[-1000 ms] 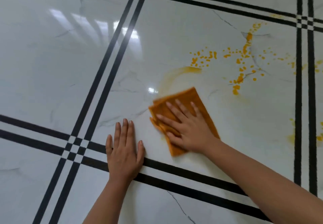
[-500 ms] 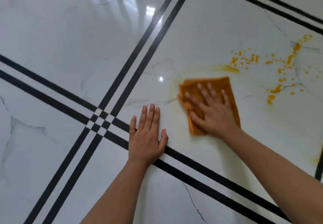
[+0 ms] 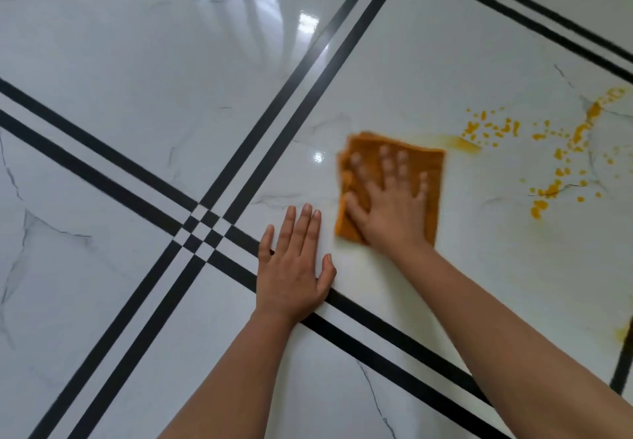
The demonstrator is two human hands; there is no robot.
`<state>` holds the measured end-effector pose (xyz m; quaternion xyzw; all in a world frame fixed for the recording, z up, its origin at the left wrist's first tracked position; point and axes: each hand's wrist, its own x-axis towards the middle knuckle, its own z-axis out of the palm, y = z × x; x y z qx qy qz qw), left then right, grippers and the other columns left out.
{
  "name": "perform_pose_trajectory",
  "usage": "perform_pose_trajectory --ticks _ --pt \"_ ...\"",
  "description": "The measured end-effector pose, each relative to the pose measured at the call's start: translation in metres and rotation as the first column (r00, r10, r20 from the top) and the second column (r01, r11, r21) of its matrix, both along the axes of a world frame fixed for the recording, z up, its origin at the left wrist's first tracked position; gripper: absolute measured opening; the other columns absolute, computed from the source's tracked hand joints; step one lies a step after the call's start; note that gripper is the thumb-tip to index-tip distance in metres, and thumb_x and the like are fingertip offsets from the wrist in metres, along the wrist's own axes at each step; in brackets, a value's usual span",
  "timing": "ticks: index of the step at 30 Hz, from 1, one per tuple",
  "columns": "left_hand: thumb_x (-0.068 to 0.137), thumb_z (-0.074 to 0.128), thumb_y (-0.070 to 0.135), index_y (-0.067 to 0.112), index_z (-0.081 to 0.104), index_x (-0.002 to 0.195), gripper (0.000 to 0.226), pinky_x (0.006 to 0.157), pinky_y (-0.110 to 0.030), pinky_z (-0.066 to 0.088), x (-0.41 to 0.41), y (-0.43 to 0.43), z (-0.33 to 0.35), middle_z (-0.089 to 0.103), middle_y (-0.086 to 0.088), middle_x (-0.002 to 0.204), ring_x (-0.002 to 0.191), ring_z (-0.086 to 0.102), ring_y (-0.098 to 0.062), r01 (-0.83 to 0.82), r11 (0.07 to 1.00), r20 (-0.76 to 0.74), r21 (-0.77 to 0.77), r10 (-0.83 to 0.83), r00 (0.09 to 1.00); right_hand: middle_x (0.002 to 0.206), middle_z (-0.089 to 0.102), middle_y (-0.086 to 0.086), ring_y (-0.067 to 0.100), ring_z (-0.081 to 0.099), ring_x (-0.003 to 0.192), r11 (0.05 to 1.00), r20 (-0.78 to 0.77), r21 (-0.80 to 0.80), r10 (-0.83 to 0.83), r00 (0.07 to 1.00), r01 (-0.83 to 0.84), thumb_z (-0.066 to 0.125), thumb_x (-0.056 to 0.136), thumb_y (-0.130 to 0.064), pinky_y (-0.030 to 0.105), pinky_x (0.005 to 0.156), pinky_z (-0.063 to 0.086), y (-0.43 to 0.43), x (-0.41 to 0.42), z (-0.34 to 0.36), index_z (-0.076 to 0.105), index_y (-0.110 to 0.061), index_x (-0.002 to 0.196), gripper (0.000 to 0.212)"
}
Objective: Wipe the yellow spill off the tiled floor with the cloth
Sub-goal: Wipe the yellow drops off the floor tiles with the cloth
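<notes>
A person's right hand (image 3: 394, 209) presses an orange cloth (image 3: 432, 209) flat on a glossy white tiled floor (image 3: 137, 62), fingers spread wide and straight across the fabric. Motion blur softens both hand and cloth, though the cloth looks doubled over along its left edge. The left hand (image 3: 294, 267) lies palm-down on bare tile just beside the cloth, fingers straight and close together, thumb out, its heel over a black band (image 3: 394, 339). The yellow spill (image 3: 548, 188) lies to the right of the cloth: a pale smear (image 3: 459, 140) near its upper right corner, then scattered drops and a thicker streak farther right. A fainter yellow stain (image 3: 621, 332) shows at the far right edge of view.
</notes>
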<state>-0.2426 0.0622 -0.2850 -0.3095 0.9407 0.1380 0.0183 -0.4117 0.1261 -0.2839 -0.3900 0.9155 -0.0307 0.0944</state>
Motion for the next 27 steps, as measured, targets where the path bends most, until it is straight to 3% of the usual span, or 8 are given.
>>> perform_pose_trajectory --ticks 4,8,12,14,17,19,23,27 --pt "0.082 0.036 0.042 0.008 0.052 0.13 0.061 0.097 -0.038 0.023 -0.025 -0.013 0.006 0.056 -0.01 0.131 0.123 0.049 -0.027 -0.064 0.998 -0.052 -0.011 0.064 0.997 0.156 0.018 -0.001 0.022 0.014 0.144 0.929 -0.043 -0.012 0.37 0.928 -0.371 0.025 0.085 -0.06 0.051 0.109 0.009 0.0 -0.014 -0.005 0.02 -0.047 0.142 0.059" --pt "0.085 0.014 0.051 0.015 0.016 0.149 0.074 0.111 -0.035 -0.002 -0.046 -0.019 0.006 0.014 -0.004 0.156 0.144 0.006 -0.017 -0.027 0.998 0.023 0.048 0.026 0.999 0.158 0.01 -0.004 0.02 0.007 0.145 0.999 -0.001 -0.008 -0.036 0.999 0.036 0.02 0.086 -0.059 0.052 0.112 0.007 -0.004 -0.068 -0.002 0.015 -0.05 0.142 0.057" --pt "0.084 0.004 0.054 0.017 -0.003 0.148 0.074 0.112 -0.035 -0.012 -0.062 -0.015 0.001 -0.012 0.003 0.154 0.14 -0.016 -0.012 0.021 0.999 0.022 0.041 -0.022 1.0 0.157 0.019 0.003 0.027 0.013 0.144 0.874 -0.058 -0.087 -0.484 0.873 0.479 0.015 0.084 -0.059 0.057 0.111 0.012 0.066 -0.038 -0.005 0.022 -0.042 0.144 0.063" --pt "0.086 0.01 0.052 0.016 0.005 0.149 0.072 0.112 -0.036 -0.009 -0.073 -0.008 0.0 -0.007 0.002 0.153 0.141 -0.01 -0.013 0.066 0.997 -0.008 0.032 -0.066 0.998 0.157 0.018 0.004 0.028 0.013 0.144 0.902 -0.031 -0.063 -0.429 0.903 0.426 0.017 0.084 -0.058 0.057 0.11 0.011 0.07 -0.033 -0.005 0.021 -0.041 0.144 0.063" --pt "0.087 0.009 0.052 0.015 0.006 0.149 0.072 0.113 -0.037 -0.007 -0.086 0.009 -0.003 -0.008 0.002 0.152 0.14 -0.01 -0.011 0.121 0.992 -0.012 0.045 -0.121 0.993 0.156 0.019 0.0 0.024 0.016 0.144 1.0 -0.045 -0.009 -0.012 0.999 0.012 0.022 0.084 -0.058 0.054 0.11 0.014 0.073 -0.067 -0.002 0.015 -0.045 0.142 0.06" --pt "0.088 0.015 0.05 0.013 0.013 0.148 0.071 0.113 -0.038 -0.002 -0.093 0.022 -0.006 0.001 0.0 0.153 0.14 -0.003 -0.013 0.16 0.986 -0.019 0.043 -0.16 0.987 0.156 0.019 -0.002 0.023 0.015 0.144 0.989 -0.062 -0.013 -0.146 0.987 0.146 0.018 0.084 -0.059 0.053 0.111 0.014 0.096 -0.089 -0.004 0.015 -0.046 0.143 0.06" --pt "0.088 0.029 0.045 0.007 0.032 0.144 0.067 0.11 -0.042 0.013 -0.111 0.043 -0.006 0.03 -0.009 0.151 0.139 0.02 -0.019 0.242 0.97 -0.043 0.024 -0.241 0.97 0.156 0.02 0.003 0.026 0.015 0.144 0.735 -0.07 -0.094 -0.678 0.732 0.671 0.016 0.084 -0.06 0.056 0.111 0.013 0.131 -0.071 -0.008 0.023 -0.041 0.144 0.063" --pt "0.087 0.032 0.044 0.007 0.038 0.141 0.066 0.108 -0.042 0.017 -0.121 0.064 -0.005 0.036 -0.01 0.148 0.137 0.031 -0.023 0.347 0.938 -0.069 -0.006 -0.346 0.936 0.156 0.021 0.002 0.026 0.018 0.143 0.953 -0.074 -0.02 -0.303 0.95 0.302 0.023 0.085 -0.058 0.055 0.109 0.016 0.162 -0.057 -0.007 0.019 -0.042 0.144 0.06"
